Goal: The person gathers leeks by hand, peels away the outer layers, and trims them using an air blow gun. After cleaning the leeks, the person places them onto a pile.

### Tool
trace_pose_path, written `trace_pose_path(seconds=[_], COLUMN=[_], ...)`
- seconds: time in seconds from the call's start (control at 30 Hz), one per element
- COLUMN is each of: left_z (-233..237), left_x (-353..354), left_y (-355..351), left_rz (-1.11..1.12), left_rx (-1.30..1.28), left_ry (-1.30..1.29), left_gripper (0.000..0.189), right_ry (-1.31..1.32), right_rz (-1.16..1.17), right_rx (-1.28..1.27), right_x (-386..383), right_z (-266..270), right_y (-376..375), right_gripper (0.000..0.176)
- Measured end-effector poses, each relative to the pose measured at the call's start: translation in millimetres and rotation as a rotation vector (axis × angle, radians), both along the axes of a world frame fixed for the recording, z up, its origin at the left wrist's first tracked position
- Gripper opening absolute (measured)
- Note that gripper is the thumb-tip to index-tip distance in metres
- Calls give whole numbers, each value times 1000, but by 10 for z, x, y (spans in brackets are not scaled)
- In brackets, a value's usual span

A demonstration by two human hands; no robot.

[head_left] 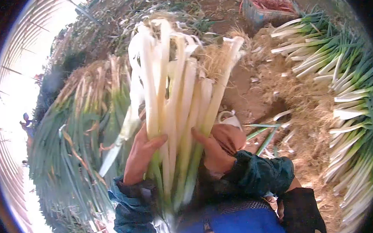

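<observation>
A thick bunch of green onions (179,95) stands up in front of me, white stalks and stringy roots at the top, green leaves pointing down to my lap. My left hand (141,157) is closed around its left side, thumb across the front. On the other side my right hand (217,153) grips the bunch, its thumb pressed on the stalks. One loose peeled layer (121,141) hangs out past my left hand. The fingers behind the stalks are hidden.
A large heap of unpeeled green onions (81,118) lies at left. Cleaned ones lie in a long row (346,108) along the right. Trimmed roots and scraps (309,127) cover the soil between. A box with red lining (269,11) stands at the back.
</observation>
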State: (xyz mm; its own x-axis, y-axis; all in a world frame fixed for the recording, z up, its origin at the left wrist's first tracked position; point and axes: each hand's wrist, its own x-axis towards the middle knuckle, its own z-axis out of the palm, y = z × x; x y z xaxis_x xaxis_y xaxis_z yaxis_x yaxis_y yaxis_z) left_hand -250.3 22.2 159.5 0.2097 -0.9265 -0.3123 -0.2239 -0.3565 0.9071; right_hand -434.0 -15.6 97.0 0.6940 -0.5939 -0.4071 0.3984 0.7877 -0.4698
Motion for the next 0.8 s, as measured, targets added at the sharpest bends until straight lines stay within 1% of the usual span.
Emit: trace_pose_path(seconds=[0.03, 0.1, 0.17, 0.2, 0.27, 0.3, 0.33, 0.4, 0.43, 0.47, 0.57, 0.63, 0.67, 0.7, 0.73, 0.77, 0.8], left_z=[-55, -121, -153, -91, -54, -60, -202, -302, -314, -252, -357, -416, -423, -429, -437, -455, -473], left_x=[-47, -70, -74, -129, -238, -254, -217, -252, -291, -344, -435, -508, -542, -562, -570, -570, -566], left_y=[-29, -50, -65, -74, -112, -110, -82, -56, -62, -72, -47, 1, 19, 31, 32, 37, 33], left_rz=[-15, -56, -91, -116, -134, -143, -171, -179, -180, -189, -176, -173, -177, -179, -204, -210, -218], left_rx=[-28, -11, 1, 19, 154, 225, 142, 42, -8, -4, -70, -101, -98, -95, -59, -68, -83], left_ry=[39, -119, -289, -371, -472, -523, -527, -631, -687, -710, -714, -856, -916, -979, -978, -957, -939], left_gripper=[49, 53, 58, 60, 61, 62, 60, 59, 59, 56, 53, 51, 51, 51, 53, 52, 52], right_ry=[36, 99, 234, 343, 515, 877, 1230, 1362, 1327, 1257, 1194, 1409, 1477, 1513, 1539, 1425, 1458], right_rz=[-20, -43, 20, 89, 230, 177, 116, -133, -270, -414, -156, 652, 1029, 1235, 1433, 1459, 1379], right_rx=[-42, -145, -255, -302, -493, -868, -1248, -1628, -1944, -2252, -2651, -2383, -2190, -2037, -1877, -1904, -1989], right_x=[-56, -142, -405, -620, -1018, -1152, -1192, -843, -633, -417, 314, 499, 566, 584, 578, 540, 506], right_z=[-183, -539, -519, -377, 221, 159, 105, 934, 1086, 1170, 1129, 979, 899, 801, 706, 631, 559], right_y=[-16, -132, -421, -686, -1087, -1351, -1581, -1552, -1627, -1715, -1902, -2065, -2142, -2228, -2325, -2354, -2310], right_gripper=[35, 38, 41, 43, 53, 55, 58, 71, 74, 77, 84, 84, 84, 75, 67, 51, 43])
